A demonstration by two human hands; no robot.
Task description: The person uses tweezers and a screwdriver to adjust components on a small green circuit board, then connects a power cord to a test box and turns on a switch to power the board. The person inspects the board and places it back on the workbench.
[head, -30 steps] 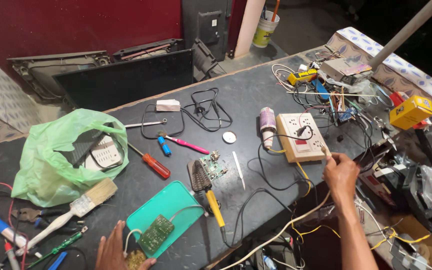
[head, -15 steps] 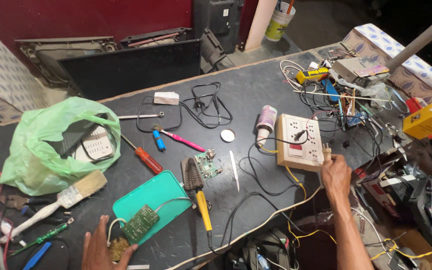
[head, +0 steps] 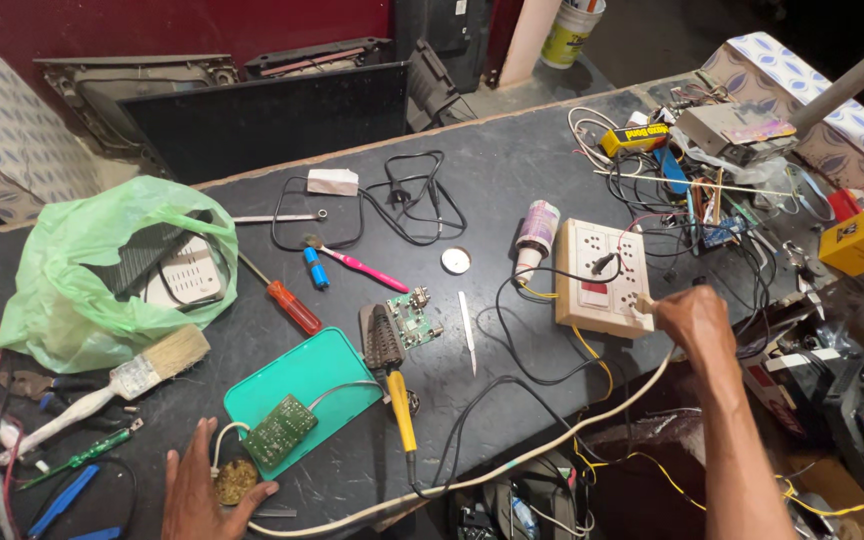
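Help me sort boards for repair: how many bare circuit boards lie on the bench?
2: one green circuit board on the teal tray near the left hand, one small board mid-bench. More may hide in the right-side clutter.

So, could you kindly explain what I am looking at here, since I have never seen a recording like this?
This is one view from a camera on a person's head, looking down at a dark workbench. No machine is involved, only two bare hands. The right hand grips a plug at the edge of a cream socket board, with a pale cable trailing from it. The left hand rests by a small round part wired to a green circuit board lying on a teal tray. Around them lie a red-handled screwdriver, a paintbrush, a green plastic bag and a yellow-handled soldering iron.
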